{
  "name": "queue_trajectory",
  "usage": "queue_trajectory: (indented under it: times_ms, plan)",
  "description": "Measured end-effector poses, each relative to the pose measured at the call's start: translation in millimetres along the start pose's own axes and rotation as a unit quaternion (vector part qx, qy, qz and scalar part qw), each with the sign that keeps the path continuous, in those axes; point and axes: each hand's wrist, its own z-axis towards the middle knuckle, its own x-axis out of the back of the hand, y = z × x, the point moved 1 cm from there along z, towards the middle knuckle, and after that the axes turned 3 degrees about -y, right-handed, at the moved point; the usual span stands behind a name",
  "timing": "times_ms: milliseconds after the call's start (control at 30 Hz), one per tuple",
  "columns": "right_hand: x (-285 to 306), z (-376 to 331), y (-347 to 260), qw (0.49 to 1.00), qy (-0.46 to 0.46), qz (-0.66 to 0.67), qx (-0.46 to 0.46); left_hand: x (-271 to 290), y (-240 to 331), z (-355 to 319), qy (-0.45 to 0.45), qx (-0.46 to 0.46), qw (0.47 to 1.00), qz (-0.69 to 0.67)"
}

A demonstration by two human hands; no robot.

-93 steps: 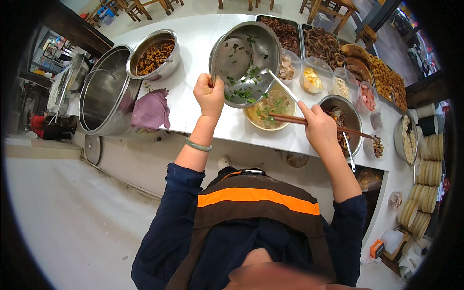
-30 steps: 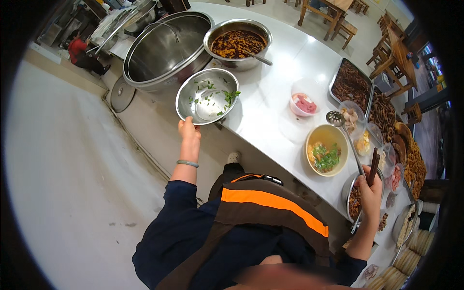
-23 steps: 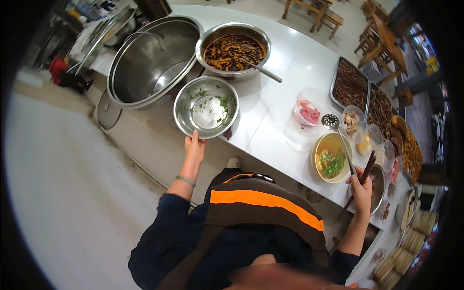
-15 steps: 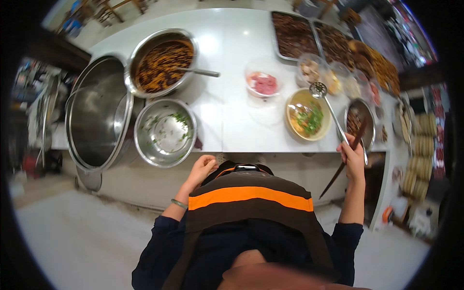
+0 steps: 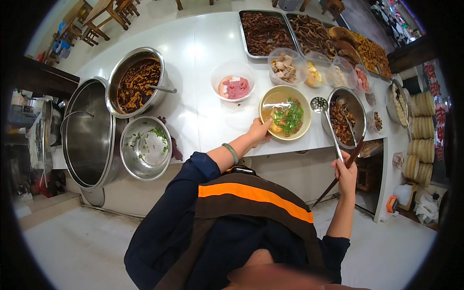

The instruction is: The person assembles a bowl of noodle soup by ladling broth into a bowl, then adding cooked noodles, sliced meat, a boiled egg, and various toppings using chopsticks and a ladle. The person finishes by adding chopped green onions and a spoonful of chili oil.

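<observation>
My left hand grips the near left rim of a cream bowl, its thumb on the edge and the fingers partly hidden beneath. Broth, chopped green onion and yellowish pieces fill the bowl. In my closed right hand, in front of the counter's edge, are a metal slotted ladle and long dark brown chopsticks. The ladle's perforated head lies just right of the bowl, over the counter. Beyond it stands a steel bowl of dark diced topping with a spoon in it.
On the white counter stand a tub of pink meat, several tubs of ingredients and trays of dark shredded food. At left are a large steel pot, a bowl of dark sauce and a bowl with scattered greens.
My left hand has moved right and forward from beside my waist and taken hold of the cream bowl's rim. The ladle and chopsticks stay in my right hand. The view has shifted.
</observation>
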Motion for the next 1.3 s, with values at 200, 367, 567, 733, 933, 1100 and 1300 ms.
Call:
queue_trajectory:
  times_ms: [200,367,567,733,933,1100,1300]
  plan:
    - [19,5,15,0.999,0.011,0.052,0.006,-2,-16,18,0.081,-0.052,0.995,-0.040]
    - [16,24,2,0.994,-0.044,0.096,0.007,4,-17,8,0.126,-0.054,0.990,-0.016]
    - [-2,48,-22,0.988,-0.117,0.098,0.028,28,-16,-25,0.124,-0.036,0.992,-0.003]
    - [-26,67,-41,0.979,-0.169,0.108,0.028,55,-23,-64,0.142,-0.028,0.989,-0.010]
    - [-55,87,-51,0.964,-0.244,0.098,0.043,87,-39,-112,0.222,-0.092,0.971,-0.009]
    - [-74,90,-53,0.953,-0.285,0.092,0.039,111,-52,-147,0.267,-0.070,0.957,-0.093]
    - [-89,86,-54,0.949,-0.302,0.084,0.028,134,-62,-170,0.302,-0.024,0.936,-0.179]
